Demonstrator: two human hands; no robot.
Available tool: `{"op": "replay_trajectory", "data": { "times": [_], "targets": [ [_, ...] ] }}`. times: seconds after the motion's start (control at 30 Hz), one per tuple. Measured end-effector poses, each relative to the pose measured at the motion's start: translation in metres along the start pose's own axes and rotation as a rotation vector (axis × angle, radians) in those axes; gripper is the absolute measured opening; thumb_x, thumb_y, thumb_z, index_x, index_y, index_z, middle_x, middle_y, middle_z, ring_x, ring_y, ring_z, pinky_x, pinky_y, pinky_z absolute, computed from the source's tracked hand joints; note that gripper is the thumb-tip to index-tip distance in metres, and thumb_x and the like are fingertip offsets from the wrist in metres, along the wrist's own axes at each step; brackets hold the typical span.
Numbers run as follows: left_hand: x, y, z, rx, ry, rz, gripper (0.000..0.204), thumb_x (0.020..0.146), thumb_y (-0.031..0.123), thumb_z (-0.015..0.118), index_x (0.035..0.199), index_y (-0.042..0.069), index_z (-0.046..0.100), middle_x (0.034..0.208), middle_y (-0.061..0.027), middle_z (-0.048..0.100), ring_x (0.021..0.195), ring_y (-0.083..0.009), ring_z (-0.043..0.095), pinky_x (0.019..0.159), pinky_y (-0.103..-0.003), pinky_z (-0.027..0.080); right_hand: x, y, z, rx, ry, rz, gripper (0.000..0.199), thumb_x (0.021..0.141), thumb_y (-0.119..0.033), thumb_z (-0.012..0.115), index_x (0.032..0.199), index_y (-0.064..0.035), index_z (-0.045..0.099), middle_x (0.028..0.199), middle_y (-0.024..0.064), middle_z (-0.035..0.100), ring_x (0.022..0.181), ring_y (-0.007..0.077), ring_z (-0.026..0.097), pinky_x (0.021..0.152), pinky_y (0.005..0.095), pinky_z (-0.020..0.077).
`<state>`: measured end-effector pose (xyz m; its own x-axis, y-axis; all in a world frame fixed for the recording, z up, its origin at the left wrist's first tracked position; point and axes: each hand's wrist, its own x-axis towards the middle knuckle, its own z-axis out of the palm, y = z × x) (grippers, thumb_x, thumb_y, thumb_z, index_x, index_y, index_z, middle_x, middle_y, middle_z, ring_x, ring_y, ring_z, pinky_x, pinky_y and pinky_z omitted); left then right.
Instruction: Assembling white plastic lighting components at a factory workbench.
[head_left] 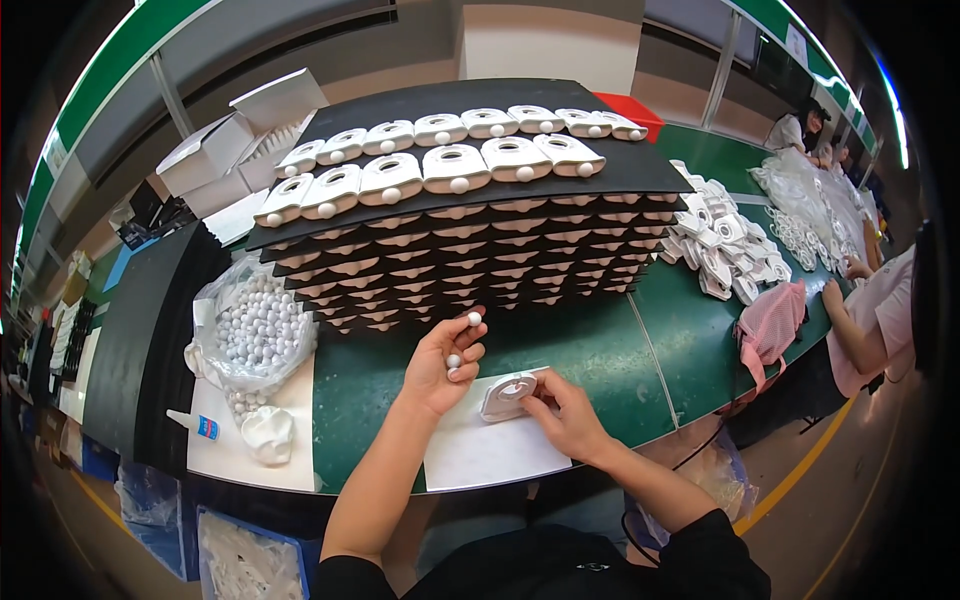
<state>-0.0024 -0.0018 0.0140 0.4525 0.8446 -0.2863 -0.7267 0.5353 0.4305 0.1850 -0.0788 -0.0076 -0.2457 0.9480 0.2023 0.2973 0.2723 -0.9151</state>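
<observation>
Head view. Green desk (590, 350), long and curving off toward the far right; grey walls and green beams above, a yellow floor line at lower right.

Clear plastic bag (255, 330) near the desk's left edge, open, full of small white balls. Small glue bottle (195, 425) with a blue label lies at the near-left corner beside a crumpled white scrap. White boxes (225, 140) stacked at the far left.

Middle of the desk: a tall stack of black trays (480, 245), the top tray carrying 2 rows of white plastic housings (455, 168), each with a ball fitted. Loose heap of white parts (720, 245) to its right, then pink cloth (770, 320). Another person's arm rests at the right edge.

Near edge, on a white sheet (480, 450): left hand (445, 360) raised, fingers pinching 2 small white balls (474, 319). Right hand (565, 410) presses on a white housing (508, 395) lying flat on the sheet. Hands apart.
</observation>
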Motion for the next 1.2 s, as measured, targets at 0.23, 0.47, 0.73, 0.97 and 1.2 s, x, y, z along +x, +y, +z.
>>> {"op": "replay_trajectory", "data": {
  "times": [0.23,0.47,0.73,0.97,1.2],
  "targets": [
    [-0.001,-0.001,0.001,0.088,-0.051,0.015,0.024,0.08,0.01,0.054,0.103,0.005,0.053,0.088,-0.0048,0.055,0.055,-0.0066,0.038,0.035,-0.015,0.024,-0.001,0.002,0.0,0.012,0.035,-0.036,0.015,0.082,-0.002,0.055,0.097,-0.0004,0.052,0.082,0.0068,0.056,0.072,0.0114,0.054,0.063,0.0233,0.0437],
    [-0.003,-0.003,0.005,0.091,-0.024,0.027,0.02,0.081,0.008,0.052,0.101,0.005,0.054,0.088,-0.0066,0.056,0.053,-0.007,0.038,0.034,-0.015,0.024,-0.001,-0.013,0.005,-0.308,0.011,-0.318,0.021,0.074,0.003,0.057,0.094,-0.0017,0.054,0.079,0.0098,0.049,0.069,0.0219,0.052,0.06,0.0285,0.0439],
    [-0.008,-0.009,0.02,0.328,-0.052,0.033,0.021,0.084,0.014,0.056,0.104,0.007,0.053,0.093,-0.0066,0.057,0.058,-0.0059,0.043,0.034,-0.013,0.026,0.004,0.013,-0.006,0.608,0.046,0.082,0.014,0.088,-0.005,0.049,0.101,-0.0065,0.046,0.096,0.0071,0.055,0.087,0.017,0.054,0.076,0.0262,0.0441],
    [-0.003,-0.015,0.002,0.45,-0.178,0.047,0.019,0.085,0.016,0.057,0.102,0.007,0.055,0.087,-0.005,0.057,0.058,-0.0039,0.042,0.036,-0.012,0.025,0.008,0.009,-0.019,1.145,0.076,0.223,0.019,0.09,-0.013,0.048,0.109,-0.016,0.047,0.105,0.0026,0.055,0.098,0.0163,0.051,0.082,0.0325,0.0417],
    [-0.011,-0.016,0.023,0.47,-0.086,-0.011,0.027,0.083,0.014,0.06,0.108,0.006,0.055,0.088,-0.004,0.058,0.058,-0.0028,0.041,0.037,-0.013,0.023,0.006,0.008,-0.02,1.172,0.101,0.221,0.019,0.09,-0.013,0.048,0.109,-0.0157,0.047,0.107,0.0021,0.054,0.099,0.0151,0.051,0.083,0.0328,0.0427]
  ]
}}
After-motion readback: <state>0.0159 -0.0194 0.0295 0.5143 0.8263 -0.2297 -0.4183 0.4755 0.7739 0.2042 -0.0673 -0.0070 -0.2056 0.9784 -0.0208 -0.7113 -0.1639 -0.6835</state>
